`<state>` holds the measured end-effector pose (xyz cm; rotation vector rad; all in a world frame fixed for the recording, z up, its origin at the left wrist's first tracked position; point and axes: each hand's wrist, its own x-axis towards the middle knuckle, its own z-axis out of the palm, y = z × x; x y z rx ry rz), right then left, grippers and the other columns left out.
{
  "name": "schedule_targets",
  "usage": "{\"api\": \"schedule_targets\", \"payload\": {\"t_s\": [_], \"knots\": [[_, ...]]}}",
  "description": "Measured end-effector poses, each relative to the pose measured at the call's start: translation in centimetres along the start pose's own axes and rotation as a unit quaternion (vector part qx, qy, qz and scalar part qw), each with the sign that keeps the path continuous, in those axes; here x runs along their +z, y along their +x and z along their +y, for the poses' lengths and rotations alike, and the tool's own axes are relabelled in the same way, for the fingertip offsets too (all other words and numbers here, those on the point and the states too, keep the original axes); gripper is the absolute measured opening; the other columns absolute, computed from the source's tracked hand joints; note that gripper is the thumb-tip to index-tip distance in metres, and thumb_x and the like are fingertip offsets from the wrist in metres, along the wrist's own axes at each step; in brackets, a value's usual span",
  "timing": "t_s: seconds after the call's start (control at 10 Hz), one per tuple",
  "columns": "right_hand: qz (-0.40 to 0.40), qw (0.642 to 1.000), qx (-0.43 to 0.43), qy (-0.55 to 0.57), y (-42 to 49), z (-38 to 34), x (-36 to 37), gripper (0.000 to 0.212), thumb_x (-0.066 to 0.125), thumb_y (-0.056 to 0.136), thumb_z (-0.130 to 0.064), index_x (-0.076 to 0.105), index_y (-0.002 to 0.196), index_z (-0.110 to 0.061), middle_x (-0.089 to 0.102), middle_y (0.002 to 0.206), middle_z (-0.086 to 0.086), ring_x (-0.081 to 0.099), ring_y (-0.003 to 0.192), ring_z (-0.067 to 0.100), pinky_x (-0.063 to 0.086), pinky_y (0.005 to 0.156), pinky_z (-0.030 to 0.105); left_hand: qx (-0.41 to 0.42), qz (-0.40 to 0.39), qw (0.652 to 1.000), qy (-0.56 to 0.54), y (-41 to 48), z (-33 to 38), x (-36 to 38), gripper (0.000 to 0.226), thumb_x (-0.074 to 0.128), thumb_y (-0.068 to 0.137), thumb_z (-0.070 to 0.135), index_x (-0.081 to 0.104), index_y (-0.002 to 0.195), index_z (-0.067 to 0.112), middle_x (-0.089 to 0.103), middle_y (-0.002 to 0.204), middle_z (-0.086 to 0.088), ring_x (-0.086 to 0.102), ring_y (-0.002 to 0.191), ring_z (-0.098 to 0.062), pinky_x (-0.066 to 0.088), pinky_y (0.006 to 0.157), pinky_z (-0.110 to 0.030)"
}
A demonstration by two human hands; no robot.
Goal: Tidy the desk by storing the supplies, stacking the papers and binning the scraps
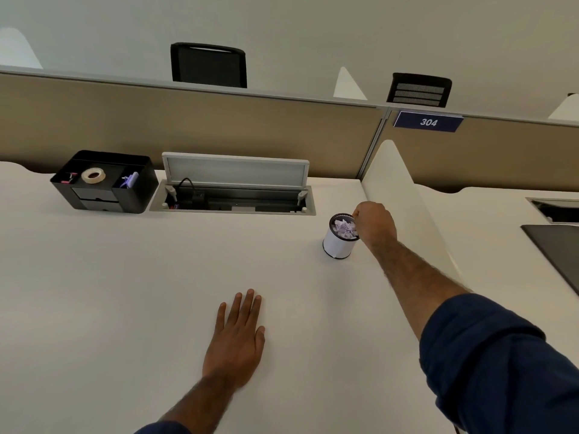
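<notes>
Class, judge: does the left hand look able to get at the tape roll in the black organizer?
Probably yes: the left hand lies flat and empty on the desk, the tape roll sits in the open-topped black organizer, nothing between.

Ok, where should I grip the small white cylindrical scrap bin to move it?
Probably the mid wall of the small white cylindrical bin, right hand wrapping from the near side. It stands upright, crumpled paper fills its open top, and the white divider panel crowds its right.
</notes>
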<state>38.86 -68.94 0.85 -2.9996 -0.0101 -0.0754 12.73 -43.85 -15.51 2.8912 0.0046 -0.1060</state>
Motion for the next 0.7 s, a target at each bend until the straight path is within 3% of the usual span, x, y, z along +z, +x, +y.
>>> {"api": "schedule_targets", "payload": {"t_s": [0.3, 0.4, 0.5, 0.6, 0.7], "knots": [[0.043, 0.997, -0.035, -0.046, -0.5, -0.2, -0.2, 0.012, 0.058, 0.093, -0.011, 0.063, 0.104, -0.008, 0.065, 0.103, 0.013, 0.065, 0.092, 0.032, 0.052, 0.078, 0.039, 0.000, 0.004, 1.000, 0.007, 0.0, 0.0, 0.0, 0.066, 0.010, 0.103, 0.047, -0.002, 0.164, 0.023, -0.007, 0.172, 0.002, -0.009, 0.159, -0.019, -0.006, 0.124, -0.044], [0.075, 0.996, -0.035, -0.020, -0.8, 0.1, 0.0, 0.028, 0.058, 0.096, -0.036, 0.063, 0.095, -0.008, 0.065, 0.095, 0.011, 0.063, 0.087, 0.032, 0.047, 0.072, 0.037, 0.002, 0.001, 1.000, 0.013, 0.0, 0.0, 0.1, 0.066, 0.010, 0.103, 0.047, -0.003, 0.164, 0.024, -0.008, 0.172, 0.002, -0.009, 0.159, -0.019, -0.007, 0.124, -0.044], [0.109, 0.992, -0.054, -0.023, -2.2, -0.2, 0.5, 0.041, 0.051, 0.098, -0.047, 0.064, 0.094, -0.008, 0.062, 0.092, 0.011, 0.058, 0.088, 0.032, 0.045, 0.072, 0.039, 0.000, 0.007, 1.000, 0.003, 0.0, 0.1, -0.1, 0.067, 0.009, 0.103, 0.047, -0.006, 0.163, 0.024, -0.012, 0.172, 0.003, -0.013, 0.158, -0.018, -0.008, 0.124, -0.044], [0.145, 0.984, -0.101, 0.007, -4.6, -1.3, 1.5, 0.036, 0.047, 0.093, -0.040, 0.066, 0.088, -0.010, 0.062, 0.088, 0.012, 0.059, 0.085, 0.035, 0.045, 0.068, 0.041, -0.001, 0.012, 1.000, 0.008, -0.1, -0.2, 0.1, 0.066, 0.011, 0.103, 0.047, -0.004, 0.164, 0.024, -0.009, 0.172, 0.003, -0.009, 0.159, -0.019, -0.009, 0.124, -0.043], [0.140, 0.968, -0.205, 0.046, -8.6, -3.2, 4.8, 0.033, 0.046, 0.090, -0.038, 0.068, 0.084, -0.014, 0.064, 0.085, 0.010, 0.062, 0.082, 0.033, 0.048, 0.066, 0.040, -0.003, 0.009, 1.000, 0.006, -0.1, 0.0, 0.1, 0.066, 0.009, 0.103, 0.047, -0.007, 0.163, 0.024, -0.014, 0.171, 0.004, -0.011, 0.159, -0.019, -0.012, 0.124, -0.042]]}}
